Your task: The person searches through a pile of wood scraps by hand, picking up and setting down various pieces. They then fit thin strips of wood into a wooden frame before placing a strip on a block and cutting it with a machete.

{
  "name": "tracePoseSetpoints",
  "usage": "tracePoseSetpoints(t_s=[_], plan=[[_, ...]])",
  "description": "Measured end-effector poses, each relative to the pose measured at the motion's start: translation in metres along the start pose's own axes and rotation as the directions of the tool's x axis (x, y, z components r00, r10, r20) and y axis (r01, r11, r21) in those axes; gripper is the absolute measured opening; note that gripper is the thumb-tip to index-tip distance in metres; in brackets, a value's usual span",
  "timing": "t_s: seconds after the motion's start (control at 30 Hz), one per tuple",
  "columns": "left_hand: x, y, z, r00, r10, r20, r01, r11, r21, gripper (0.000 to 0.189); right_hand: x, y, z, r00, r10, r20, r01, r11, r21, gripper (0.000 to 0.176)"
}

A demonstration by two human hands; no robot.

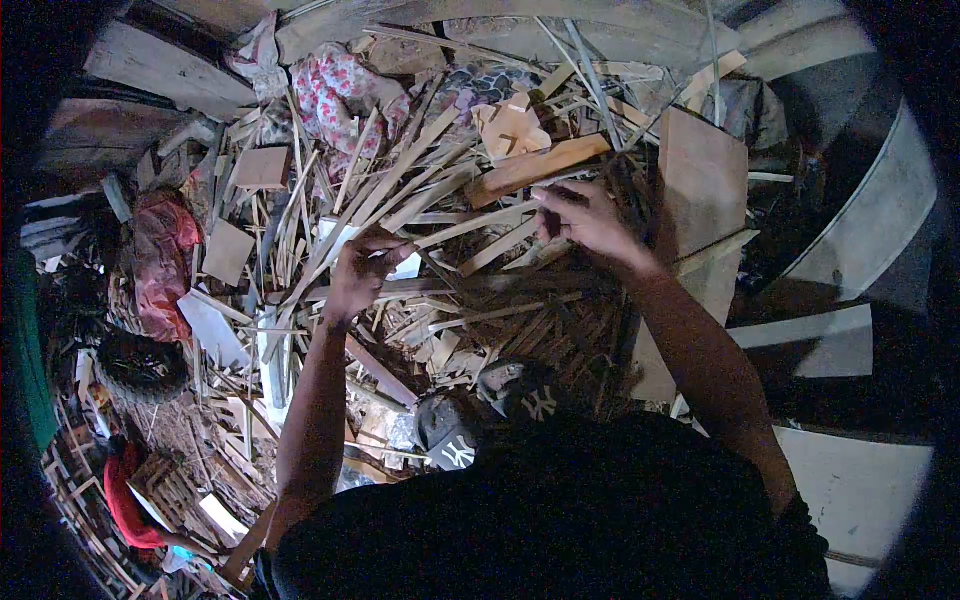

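Observation:
A thin, pale wooden strip [475,224] spans the gap between my two hands, slanting up to the right. My left hand [358,275] is closed, with thumb and fingers curled together at the strip's lower left end. At the upper right end, my right hand [590,222] has its index finger and thumb bent around the strip. Beneath and around both hands lies a tangled heap of similar strips and offcuts. A thicker orange-brown wooden block [540,170] lies just beyond my right hand.
A broad wooden board [700,185] stands at the right. Flowered cloth [340,95] and a reddish plastic bag [165,260] lie left of the heap. A dark tyre [140,365] is farther left. Another person in a red top [128,495] is at lower left.

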State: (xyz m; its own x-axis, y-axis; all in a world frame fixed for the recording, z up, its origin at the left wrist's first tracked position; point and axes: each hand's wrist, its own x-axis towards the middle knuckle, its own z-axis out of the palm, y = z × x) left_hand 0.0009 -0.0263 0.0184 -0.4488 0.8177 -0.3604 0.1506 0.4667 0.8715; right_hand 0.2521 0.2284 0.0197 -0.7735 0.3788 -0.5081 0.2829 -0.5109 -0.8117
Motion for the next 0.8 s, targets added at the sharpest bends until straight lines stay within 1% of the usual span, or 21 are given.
tracePoseSetpoints(t_s=[0.07,0.1,0.13,0.17,0.2,0.27,0.33,0.37,0.43,0.47,0.53,0.57,0.63,0.7,0.77,0.8], plan=[[0.0,0.001,-0.001,1.0,0.012,0.019,-0.012,1.0,0.003,0.023,0.001,0.003,-0.001,1.0,-0.003,0.027,0.003,1.0,-0.009,0.027],[0.0,0.0,-0.001,1.0,0.011,0.019,-0.011,1.0,0.003,0.023,0.002,0.005,-0.002,0.998,-0.055,0.042,0.055,0.998,-0.005,0.026],[0.0,-0.002,0.001,1.0,0.004,0.0,-0.004,0.972,-0.235,0.023,0.003,0.008,-0.003,0.993,-0.107,0.058,0.107,0.994,-0.001,0.025],[0.0,-0.003,0.002,1.0,-0.006,-0.017,-0.003,0.888,-0.459,0.023,0.004,0.01,-0.004,0.992,-0.108,0.059,0.108,0.994,-0.001,0.025],[-0.001,0.001,0.003,1.0,-0.005,-0.017,-0.004,0.889,-0.459,0.023,0.005,0.012,-0.003,0.993,-0.105,0.058,0.104,0.994,0.032,0.024],[-0.002,0.008,0.003,0.993,-0.086,-0.085,0.026,0.839,-0.543,0.024,0.006,0.014,-0.005,0.993,-0.103,0.057,0.099,0.993,0.065,0.023],[-0.002,0.005,0.002,0.992,-0.09,-0.087,0.026,0.827,-0.561,0.024,0.004,0.011,-0.002,0.992,-0.123,0.002,0.122,0.99,0.067,0.023],[-0.002,0.004,0.001,0.991,-0.096,-0.088,0.028,0.814,-0.58,0.023,0.003,0.01,-0.002,0.992,-0.123,0.001,0.123,0.99,0.067,0.023],[-0.002,0.003,0.001,0.992,-0.097,-0.079,0.031,0.803,-0.595,0.024,0.005,0.013,-0.005,0.997,-0.048,-0.061,0.058,0.982,0.179,0.023],[-0.001,0.002,0.002,0.993,-0.098,-0.072,0.034,0.791,-0.61,0.025,0.007,0.014,-0.007,0.997,-0.048,-0.061,0.058,0.982,0.18,0.023],[0.0,-0.001,0.006,0.993,-0.081,-0.087,0.01,0.789,-0.614,0.026,0.011,0.017,-0.01,0.998,0.019,-0.051,-0.004,0.958,0.288,0.023],[0.001,-0.003,0.008,0.993,-0.064,-0.103,-0.014,0.786,-0.618,0.027,0.011,0.019,-0.011,0.998,0.019,-0.052,-0.003,0.958,0.288,0.023],[-0.001,0.008,0.014,0.991,-0.08,-0.111,-0.006,0.782,-0.623,0.027,0.01,0.02,-0.011,1.0,0.016,-0.027,-0.006,0.94,0.341,0.025],[0.0,0.006,0.015,0.988,-0.098,-0.117,0.003,0.777,-0.629,0.028,0.011,0.021,-0.01,0.999,0.014,-0.031,-0.002,0.936,0.351,0.025],[0.004,-0.01,0.012,0.992,-0.03,-0.124,-0.061,0.742,-0.667,0.027,0.012,0.021,-0.01,0.999,0.012,-0.035,0.001,0.932,0.362,0.025],[0.003,-0.002,0.012,0.992,-0.029,-0.125,-0.062,0.743,-0.667,0.027,0.012,0.02,-0.01,0.998,0.039,-0.04,-0.022,0.933,0.358,0.024]])
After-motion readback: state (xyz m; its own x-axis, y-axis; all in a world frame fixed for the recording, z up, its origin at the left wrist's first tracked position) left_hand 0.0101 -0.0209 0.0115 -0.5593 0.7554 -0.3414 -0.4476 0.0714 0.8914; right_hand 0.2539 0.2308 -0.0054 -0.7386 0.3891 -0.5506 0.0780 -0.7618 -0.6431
